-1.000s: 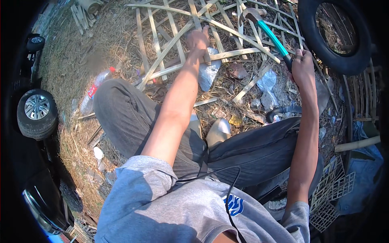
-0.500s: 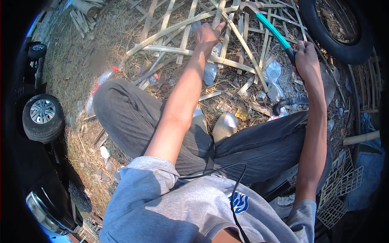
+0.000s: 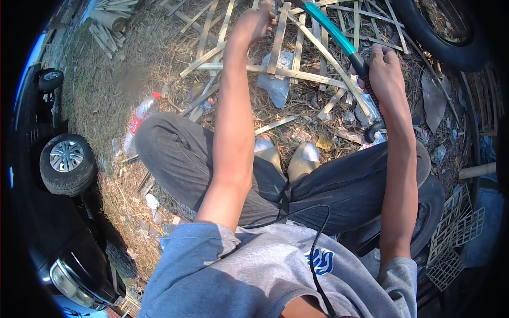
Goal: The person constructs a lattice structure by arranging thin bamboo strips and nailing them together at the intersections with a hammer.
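My right hand (image 3: 386, 74) is closed round the black grip of a hammer (image 3: 337, 36) with a teal shaft. The hammer slants up to the left, and its head is mostly cut off by the top edge. My left hand (image 3: 253, 25) hovers over the far part of a lattice of pale bamboo strips (image 3: 310, 76), left of the hammer head. Its fingers are curled together, and whatever they hold is too small or hidden to make out. The lattice lies on littered ground beyond my shoes (image 3: 303, 163), its strips crossing at several angles.
A black tyre (image 3: 424, 37) lies at the far right. Plastic bottles (image 3: 147, 108) are beside my left knee, and cut bamboo pieces (image 3: 106, 29) lie far left. A black vehicle (image 3: 32, 212) stands along the left. White plastic grids (image 3: 450, 238) lie at the lower right.
My left hand has moved farther away and left over the lattice. The hammer in my right hand has shifted left and away, so its head now leaves the picture. The view has shifted slightly.
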`<action>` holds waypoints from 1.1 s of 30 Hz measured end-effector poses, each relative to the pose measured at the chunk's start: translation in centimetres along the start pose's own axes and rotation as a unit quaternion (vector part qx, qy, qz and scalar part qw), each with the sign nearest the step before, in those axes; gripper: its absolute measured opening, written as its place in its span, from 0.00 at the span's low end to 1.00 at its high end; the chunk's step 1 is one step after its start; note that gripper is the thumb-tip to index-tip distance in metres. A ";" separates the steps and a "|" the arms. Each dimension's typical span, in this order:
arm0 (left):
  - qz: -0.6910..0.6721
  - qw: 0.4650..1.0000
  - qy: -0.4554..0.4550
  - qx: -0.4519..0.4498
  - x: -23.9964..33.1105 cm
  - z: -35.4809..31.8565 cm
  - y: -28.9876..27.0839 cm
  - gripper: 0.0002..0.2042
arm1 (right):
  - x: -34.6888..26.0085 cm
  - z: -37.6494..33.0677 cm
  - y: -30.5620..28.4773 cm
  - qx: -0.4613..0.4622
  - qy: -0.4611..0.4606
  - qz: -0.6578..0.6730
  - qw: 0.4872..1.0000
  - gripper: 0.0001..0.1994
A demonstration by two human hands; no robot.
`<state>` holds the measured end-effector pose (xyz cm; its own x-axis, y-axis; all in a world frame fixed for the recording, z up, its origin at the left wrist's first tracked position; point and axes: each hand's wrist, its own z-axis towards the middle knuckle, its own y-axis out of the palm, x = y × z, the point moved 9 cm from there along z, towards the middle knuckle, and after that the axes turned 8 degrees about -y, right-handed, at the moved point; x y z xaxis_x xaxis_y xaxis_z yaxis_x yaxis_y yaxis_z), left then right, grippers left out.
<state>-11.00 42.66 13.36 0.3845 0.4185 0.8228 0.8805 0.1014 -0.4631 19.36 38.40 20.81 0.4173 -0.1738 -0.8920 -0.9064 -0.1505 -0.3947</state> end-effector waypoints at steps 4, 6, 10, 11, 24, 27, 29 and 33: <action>0.068 0.992 -0.016 -0.104 2.5 0.0 0.4 0.27 | 1.5 -0.6 6.0 0.070 0.010 0.184 0.980 0.16; 0.358 0.933 0.002 -0.042 2.1 -0.2 1.6 0.22 | 3.5 -0.9 8.7 0.107 0.023 0.227 0.968 0.14; 0.252 0.966 -0.044 -0.038 -5.6 -4.0 1.1 0.18 | 6.3 -0.5 11.7 0.081 0.055 0.284 0.954 0.12; 0.304 0.950 -0.051 -0.042 -7.0 -4.5 0.9 0.19 | 6.8 -0.5 12.1 0.090 0.096 0.283 0.950 0.12; 0.239 0.943 -0.077 -0.220 -9.1 -1.3 4.5 0.40 | 11.1 1.9 8.5 0.197 0.153 0.319 0.914 0.14; 0.257 0.944 -0.066 -0.195 -9.3 -1.0 5.2 0.38 | 11.2 2.1 8.5 0.186 0.132 0.299 0.927 0.14; 0.276 0.938 -0.066 -0.200 -8.3 -1.5 5.1 0.32 | 10.7 1.9 8.7 0.167 0.117 0.295 0.933 0.13; 0.179 0.953 -0.117 -0.217 -10.0 -1.2 3.9 0.21 | 9.7 1.8 10.1 0.153 0.110 0.278 0.942 0.14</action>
<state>-11.12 37.79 3.68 0.6536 0.5515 0.5183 0.7561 -0.4462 -0.4788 14.10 36.92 7.74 -0.1550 -0.3448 -0.9258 -0.9514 0.3044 0.0460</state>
